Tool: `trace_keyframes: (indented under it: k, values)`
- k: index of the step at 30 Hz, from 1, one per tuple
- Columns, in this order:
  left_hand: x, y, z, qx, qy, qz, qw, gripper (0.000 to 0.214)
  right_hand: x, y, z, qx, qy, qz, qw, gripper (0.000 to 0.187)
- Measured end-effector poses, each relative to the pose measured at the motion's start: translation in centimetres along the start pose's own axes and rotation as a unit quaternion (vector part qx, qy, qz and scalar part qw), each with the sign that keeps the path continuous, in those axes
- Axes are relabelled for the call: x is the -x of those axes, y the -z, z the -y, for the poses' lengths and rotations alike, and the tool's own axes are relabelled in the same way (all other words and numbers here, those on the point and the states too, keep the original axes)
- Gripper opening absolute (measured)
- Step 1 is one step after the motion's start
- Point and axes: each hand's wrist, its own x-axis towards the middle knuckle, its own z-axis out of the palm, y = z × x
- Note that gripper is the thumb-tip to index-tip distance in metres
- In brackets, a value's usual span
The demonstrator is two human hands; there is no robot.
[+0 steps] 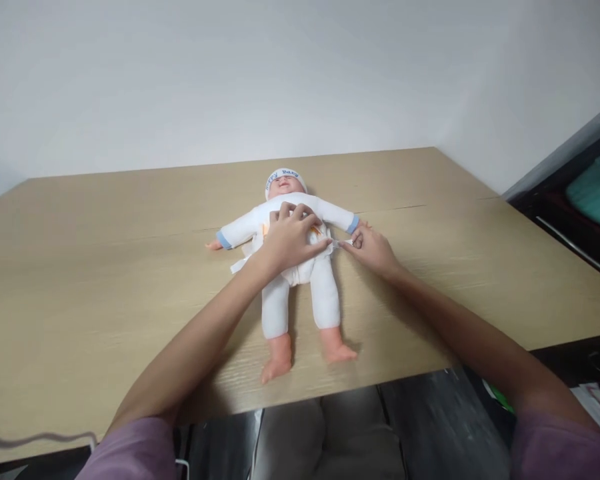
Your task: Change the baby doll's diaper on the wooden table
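Note:
A baby doll (300, 293) in a white suit and white cap lies on its back on the wooden table (105, 267), head away from me. A white diaper (300, 270) is around its waist. My left hand (291, 239) lies flat on the doll's belly, fingers spread, pressing the diaper front. My right hand (370, 247) is beside the doll's left hip, fingers pinched on the diaper's side tab (341, 243). Another diaper flap (243, 263) sticks out on the other side.
A white wall stands behind the table. At the right is a dark shelf (570, 200) with a teal cloth (597, 193). A thin grey cable (30, 439) lies at the table's near left edge. My legs show below the table's front edge.

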Motion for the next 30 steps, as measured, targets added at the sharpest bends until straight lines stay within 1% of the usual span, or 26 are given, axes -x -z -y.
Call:
trace_keyframes:
  k: [3, 5, 8, 10, 12, 13, 16, 18, 20, 21, 22, 23, 24, 26, 28, 30]
  values:
    - [0.1, 0.0, 0.1, -0.006, -0.005, 0.001, 1.0, 0.05, 0.2, 0.4, -0.1, -0.019, -0.014, 0.023, 0.999, 0.041]
    - [0.1, -0.1, 0.0, -0.001, -0.008, -0.003, 1.0, 0.049, 0.3, 1.0, -0.1, -0.053, -0.016, 0.043, 0.998, 0.048]
    - [0.1, -0.1, -0.1, -0.002, -0.005, 0.0, 1.0, 0.049, -0.3, 2.1, 0.5, -0.159, 0.001, 0.072, 0.985, 0.056]
    - [0.0, -0.2, -0.2, -0.006, -0.005, 0.007, 1.0, 0.049, -1.3, 2.4, 1.7, -0.23, 0.021, 0.073, 0.97, 0.057]
    - [0.0, -0.3, -0.3, -0.002, 0.001, 0.009, 1.0, 0.055, -2.6, 2.2, 3.5, -0.28, 0.045, 0.072, 0.956, 0.056]
    - [0.1, -0.3, -0.4, 0.004, 0.006, 0.009, 1.0, 0.061, -3.3, 1.8, 4.6, -0.292, 0.057, 0.077, 0.952, 0.055]
    - [0.2, -0.1, -0.3, 0.036, 0.023, 0.011, 0.999, 0.081, -4.7, 0.5, 7.6, -0.269, 0.077, 0.091, 0.956, 0.053]
    - [0.3, 0.4, 0.0, 0.068, 0.029, 0.021, 0.997, 0.088, -4.6, -0.3, 8.6, -0.255, 0.078, 0.077, 0.961, 0.049]
    - [0.5, 0.9, 0.7, 0.123, 0.013, 0.031, 0.992, 0.093, -3.5, -0.6, 8.8, -0.266, 0.09, 0.045, 0.959, 0.044]
    - [0.7, 1.2, 1.1, 0.161, -0.003, 0.032, 0.986, 0.095, -2.8, -0.7, 8.5, -0.268, 0.108, 0.025, 0.957, 0.041]
    - [1.0, 1.4, 1.6, 0.205, -0.02, 0.026, 0.978, 0.093, -1.9, -0.6, 8.2, -0.26, 0.135, 0.007, 0.956, 0.039]
    - [1.5, 1.5, 2.2, 0.251, -0.032, 0.013, 0.968, 0.085, -1.1, -0.5, 7.8, -0.242, 0.167, -0.01, 0.956, 0.037]
    - [2.1, 1.4, 2.8, 0.292, -0.033, -0.009, 0.956, 0.073, -0.3, -0.3, 7.4, -0.22, 0.198, -0.023, 0.955, 0.035]
    - [3.7, 1.0, 4.1, 0.345, -0.006, -0.069, 0.936, 0.048, 0.9, 0.0, 6.9, -0.186, 0.244, -0.037, 0.951, 0.034]
    - [5.6, 0.3, 5.5, 0.354, 0.03, -0.124, 0.926, 0.035, 1.5, 0.2, 6.8, -0.177, 0.262, -0.042, 0.948, 0.039]
    - [7.7, -0.2, 6.8, 0.337, 0.053, -0.153, 0.927, 0.031, 1.6, 0.3, 7.1, -0.18, 0.271, -0.034, 0.945, 0.044]
